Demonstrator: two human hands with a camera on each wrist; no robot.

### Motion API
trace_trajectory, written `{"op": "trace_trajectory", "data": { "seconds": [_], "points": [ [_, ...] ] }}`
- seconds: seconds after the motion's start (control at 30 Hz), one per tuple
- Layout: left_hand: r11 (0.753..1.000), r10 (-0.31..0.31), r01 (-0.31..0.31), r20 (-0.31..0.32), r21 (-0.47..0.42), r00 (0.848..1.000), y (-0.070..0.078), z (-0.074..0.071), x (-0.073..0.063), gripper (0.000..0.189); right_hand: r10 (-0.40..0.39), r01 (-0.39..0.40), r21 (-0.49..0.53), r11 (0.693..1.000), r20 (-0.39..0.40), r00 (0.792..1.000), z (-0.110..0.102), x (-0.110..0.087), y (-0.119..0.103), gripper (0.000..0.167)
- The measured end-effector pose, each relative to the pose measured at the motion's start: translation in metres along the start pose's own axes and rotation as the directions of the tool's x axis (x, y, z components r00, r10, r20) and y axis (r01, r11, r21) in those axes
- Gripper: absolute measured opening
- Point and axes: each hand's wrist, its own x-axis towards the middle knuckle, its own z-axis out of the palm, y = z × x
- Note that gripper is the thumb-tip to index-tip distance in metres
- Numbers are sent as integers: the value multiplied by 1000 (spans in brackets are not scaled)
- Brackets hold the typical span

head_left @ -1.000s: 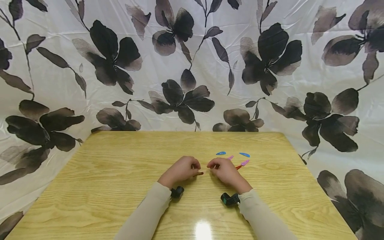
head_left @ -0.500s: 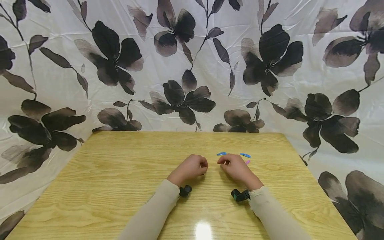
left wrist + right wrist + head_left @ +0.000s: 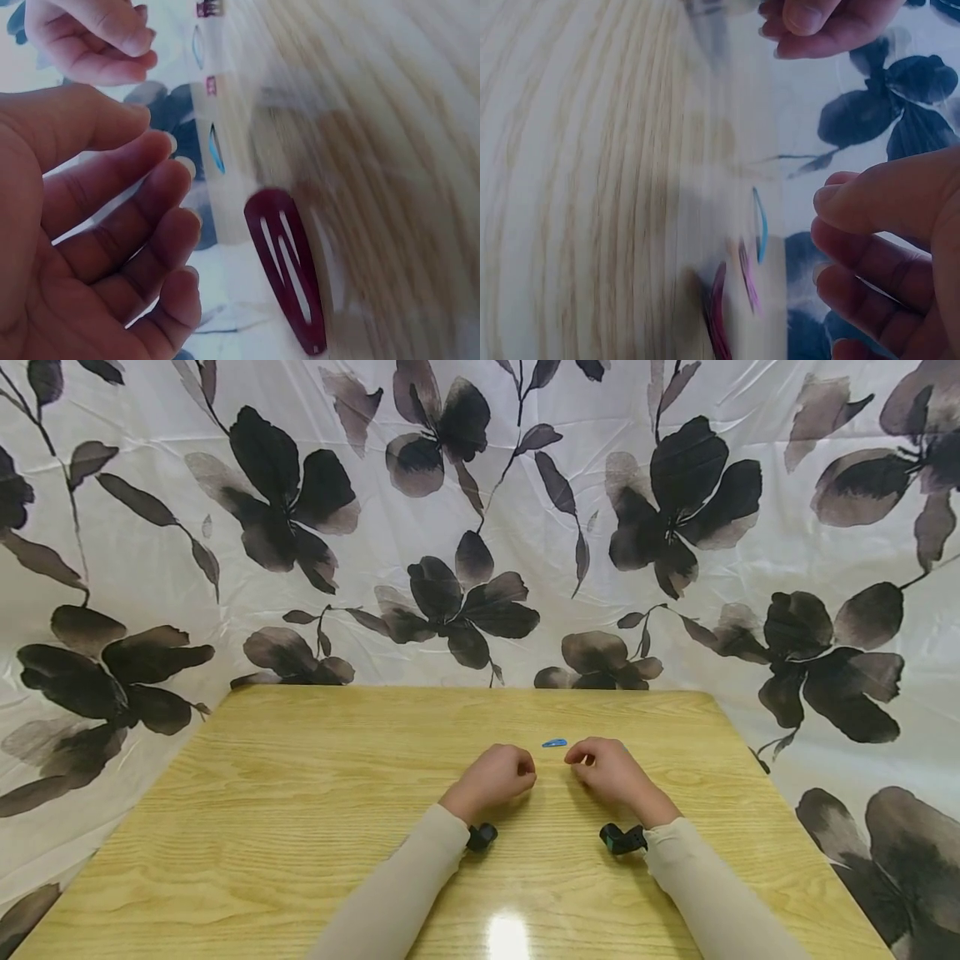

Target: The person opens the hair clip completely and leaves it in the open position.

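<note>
Left hand [image 3: 493, 781] shifted rightward, slotted maroon teardrop clip [image 3: 301, 262] nearby, grained tabletop [image 3: 300, 777]

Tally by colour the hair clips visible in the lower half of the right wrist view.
Blue clip: 1
Pink clip: 1
Red clip: 1
Total: 3

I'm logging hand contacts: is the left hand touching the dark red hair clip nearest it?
Apart. The left wrist view shows it: a plain gap runs between the left hand and the dark red hair clip.
</note>
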Motion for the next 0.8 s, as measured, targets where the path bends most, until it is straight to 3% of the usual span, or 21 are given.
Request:
{"op": "trace_trajectory", "data": {
  "seconds": [0.3, 0.63, 0.8],
  "points": [
    [999, -23, 23, 10, 29, 1000, 15, 7, 10, 16, 80, -83, 74, 994, 52, 995, -6, -1, 11, 17],
    [998, -58, 57, 32, 34, 998, 22, 19, 17, 18, 67, -64, -82, 995, 31, 997, -11, -1, 22, 13],
    [998, -43, 42, 22, 38, 999, 24, 24, 20, 19, 67, -62, -96, 993, 43, 997, -14, -3, 25, 12]
  ]
}}
